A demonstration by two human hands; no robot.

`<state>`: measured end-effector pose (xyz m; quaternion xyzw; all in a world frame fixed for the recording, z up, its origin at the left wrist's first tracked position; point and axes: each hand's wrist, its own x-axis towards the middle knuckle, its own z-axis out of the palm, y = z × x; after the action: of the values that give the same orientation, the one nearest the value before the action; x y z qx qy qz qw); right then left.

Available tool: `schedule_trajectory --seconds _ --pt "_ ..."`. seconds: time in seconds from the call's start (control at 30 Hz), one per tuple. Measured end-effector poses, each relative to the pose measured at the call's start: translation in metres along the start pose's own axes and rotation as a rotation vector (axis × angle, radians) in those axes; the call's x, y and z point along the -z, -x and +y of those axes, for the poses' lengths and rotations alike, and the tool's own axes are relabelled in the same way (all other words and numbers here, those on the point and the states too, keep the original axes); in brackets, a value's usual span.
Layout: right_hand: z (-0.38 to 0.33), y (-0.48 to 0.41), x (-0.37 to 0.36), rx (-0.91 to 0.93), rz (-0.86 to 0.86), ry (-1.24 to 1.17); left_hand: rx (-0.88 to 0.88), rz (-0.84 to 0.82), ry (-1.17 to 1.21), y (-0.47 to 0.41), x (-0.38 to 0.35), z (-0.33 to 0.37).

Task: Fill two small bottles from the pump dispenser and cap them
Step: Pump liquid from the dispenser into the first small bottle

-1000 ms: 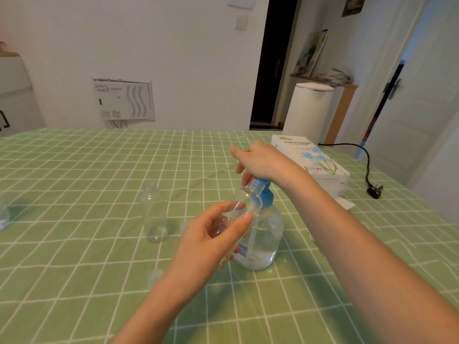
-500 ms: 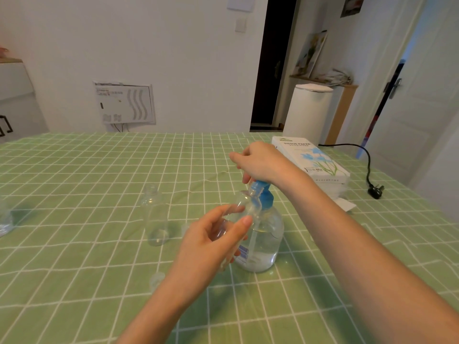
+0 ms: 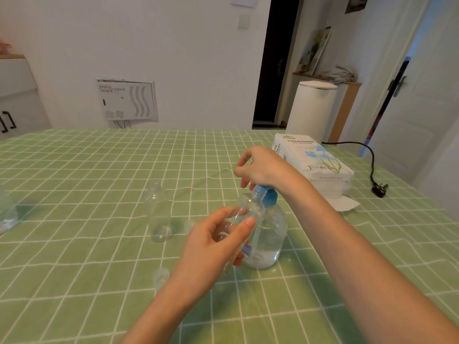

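A clear pump dispenser [image 3: 268, 234] with a blue pump head [image 3: 267, 196] stands on the green checked tablecloth [image 3: 87, 170], partly filled with clear liquid. My right hand [image 3: 263, 167] rests on top of the pump head, fingers bent over it. My left hand [image 3: 213, 244] grips a small clear bottle [image 3: 244, 207], tilted, with its mouth at the pump's nozzle. A second small clear bottle [image 3: 159, 212] stands upright and uncapped to the left. Two small clear caps lie on the cloth, one [image 3: 161, 276] near my left wrist, one [image 3: 189, 224] beside the standing bottle.
A white tissue paper pack [image 3: 313, 165] lies at the right behind my right arm, with a loose tissue under it. A black cable with a plug [image 3: 378, 188] lies at the far right. Some clear plastic [image 3: 7, 214] sits at the left edge.
My right hand sits slightly higher on the pump head. The left hand keeps the small bottle at the nozzle; the view has shifted a little.
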<state>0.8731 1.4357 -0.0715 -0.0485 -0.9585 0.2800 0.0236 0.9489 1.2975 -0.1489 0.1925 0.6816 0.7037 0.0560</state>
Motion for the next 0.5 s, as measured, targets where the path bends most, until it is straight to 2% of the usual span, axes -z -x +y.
schedule_trajectory --seconds 0.27,0.5 --pt "-0.008 -0.002 0.011 0.045 0.06 0.017 0.005 -0.01 0.055 -0.003 -0.001 0.007" --pt "-0.008 0.001 0.01 0.005 0.012 0.017 -0.005 -0.005 0.053 -0.004 -0.002 0.004"
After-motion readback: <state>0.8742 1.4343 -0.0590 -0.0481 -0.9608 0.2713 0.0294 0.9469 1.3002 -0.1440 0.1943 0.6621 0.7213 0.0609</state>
